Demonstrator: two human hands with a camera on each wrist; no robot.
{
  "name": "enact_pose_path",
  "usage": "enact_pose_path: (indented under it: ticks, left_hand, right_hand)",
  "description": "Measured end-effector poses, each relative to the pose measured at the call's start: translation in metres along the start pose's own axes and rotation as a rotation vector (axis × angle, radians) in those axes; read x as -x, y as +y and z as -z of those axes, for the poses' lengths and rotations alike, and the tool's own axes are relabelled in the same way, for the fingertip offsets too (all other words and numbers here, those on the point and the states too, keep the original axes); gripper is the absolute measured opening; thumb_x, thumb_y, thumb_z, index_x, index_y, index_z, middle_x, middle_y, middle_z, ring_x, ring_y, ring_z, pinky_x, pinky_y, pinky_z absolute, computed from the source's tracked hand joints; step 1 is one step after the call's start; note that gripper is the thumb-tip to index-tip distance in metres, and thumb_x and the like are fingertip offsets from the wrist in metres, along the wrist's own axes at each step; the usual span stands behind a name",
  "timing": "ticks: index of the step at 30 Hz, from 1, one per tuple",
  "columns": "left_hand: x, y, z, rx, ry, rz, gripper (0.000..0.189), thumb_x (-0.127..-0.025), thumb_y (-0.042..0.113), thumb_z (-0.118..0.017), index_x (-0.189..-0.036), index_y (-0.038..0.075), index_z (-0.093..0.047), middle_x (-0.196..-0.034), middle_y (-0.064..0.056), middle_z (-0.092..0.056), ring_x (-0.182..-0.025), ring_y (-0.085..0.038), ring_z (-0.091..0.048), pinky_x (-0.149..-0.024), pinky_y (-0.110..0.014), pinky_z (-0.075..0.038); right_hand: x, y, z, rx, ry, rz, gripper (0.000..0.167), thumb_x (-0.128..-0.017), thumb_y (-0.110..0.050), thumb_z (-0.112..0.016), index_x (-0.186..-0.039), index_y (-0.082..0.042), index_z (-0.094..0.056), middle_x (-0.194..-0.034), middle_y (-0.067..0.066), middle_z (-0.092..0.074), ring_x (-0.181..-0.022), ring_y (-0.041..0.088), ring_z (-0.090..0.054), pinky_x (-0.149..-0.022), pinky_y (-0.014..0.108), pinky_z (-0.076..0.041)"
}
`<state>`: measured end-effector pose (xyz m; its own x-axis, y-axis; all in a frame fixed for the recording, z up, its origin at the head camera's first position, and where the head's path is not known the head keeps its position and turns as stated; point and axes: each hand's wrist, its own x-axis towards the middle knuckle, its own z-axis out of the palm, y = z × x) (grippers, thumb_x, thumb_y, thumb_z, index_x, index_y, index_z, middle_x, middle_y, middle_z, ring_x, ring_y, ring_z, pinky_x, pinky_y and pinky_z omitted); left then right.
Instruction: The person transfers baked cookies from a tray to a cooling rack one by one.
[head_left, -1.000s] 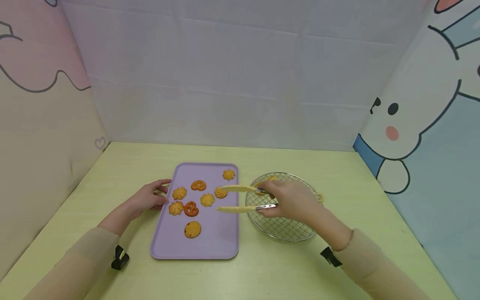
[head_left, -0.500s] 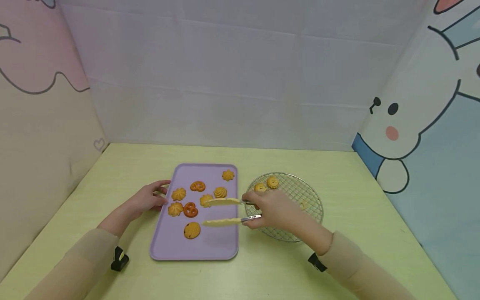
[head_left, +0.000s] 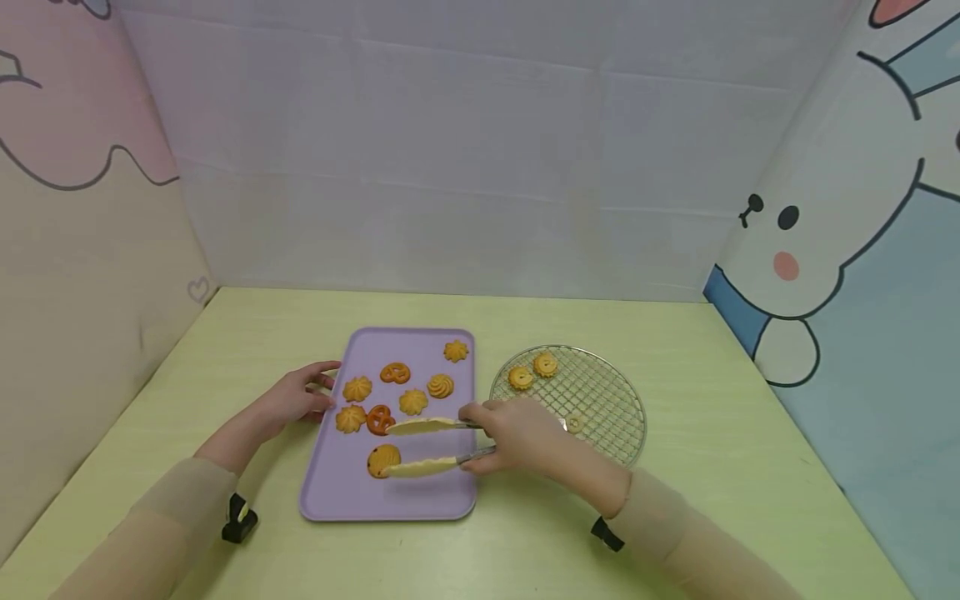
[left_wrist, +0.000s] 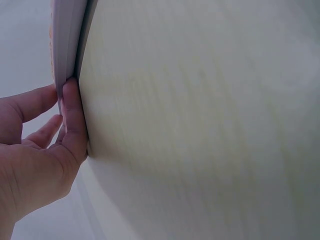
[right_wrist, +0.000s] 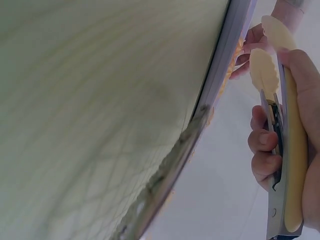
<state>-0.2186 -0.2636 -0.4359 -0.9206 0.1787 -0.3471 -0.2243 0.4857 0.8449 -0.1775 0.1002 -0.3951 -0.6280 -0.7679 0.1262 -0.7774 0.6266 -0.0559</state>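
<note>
My right hand (head_left: 517,437) grips a pair of tongs (head_left: 423,467) with cream scalloped tips, spread apart above the lilac tray (head_left: 442,498). The lower tip overlaps a round cookie with dark specks (head_left: 381,460); the upper one is near a pretzel (head_left: 379,417). Nothing is held between the tips. In the right wrist view, fingers and thumb wrap the tong handles (right_wrist: 295,165). My left hand (head_left: 296,393) holds the tray's left rim, with fingers on both sides of the edge (left_wrist: 67,50) in the left wrist view.
Several flower-shaped cookies (head_left: 357,388), a swirl cookie (head_left: 440,385) and another pretzel (head_left: 395,372) lie on the tray. Right of it, a round wire rack (head_left: 611,400) bears two round cookies (head_left: 545,364) and a pale ring-shaped piece (head_left: 576,422). White sheeting closes off the back.
My right hand and the spread tongs have moved left and toward the front, from the swirl cookie to the speckled cookie. Cookies on the rack have come into view. My left hand stays put.
</note>
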Motion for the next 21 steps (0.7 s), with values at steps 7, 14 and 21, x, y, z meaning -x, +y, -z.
enact_pose_path:
  ticks: [7, 14, 21]
  left_hand:
    - [0.0, 0.002, 0.0, -0.01, 0.002, 0.001, 0.069, -0.088, 0.001, -0.058, -0.148, 0.004, -0.024, -0.124, -0.022, -0.04, -0.09, -0.023, -0.053, -0.071, -0.03, -0.054]
    - [0.002, 0.002, -0.001, -0.008, -0.007, -0.01, 0.068, -0.089, 0.002, -0.057, -0.148, 0.003, -0.023, -0.124, -0.022, -0.039, -0.092, -0.023, -0.053, -0.072, -0.029, -0.054]
    - [0.001, 0.001, 0.0, -0.001, -0.005, -0.02, 0.068, -0.089, 0.001, -0.058, -0.148, 0.003, -0.024, -0.123, -0.022, -0.04, -0.089, -0.019, -0.053, -0.071, -0.028, -0.054]
  right_hand:
    - [-0.01, -0.009, -0.001, 0.002, -0.093, -0.028, 0.06, -0.074, -0.062, -0.066, -0.118, -0.021, -0.06, -0.082, -0.009, -0.064, -0.055, 0.003, -0.046, -0.047, 0.017, -0.036]
    - [-0.019, -0.016, -0.003, 0.028, -0.172, -0.074, 0.059, -0.074, -0.065, -0.064, -0.119, -0.027, -0.058, -0.082, -0.012, -0.06, -0.055, 0.005, -0.046, -0.045, 0.019, -0.036]
    - [-0.024, -0.019, -0.004, 0.034, -0.16, -0.04, 0.057, -0.076, -0.063, -0.064, -0.117, -0.025, -0.059, -0.08, -0.011, -0.058, -0.057, 0.005, -0.046, -0.048, 0.019, -0.036]
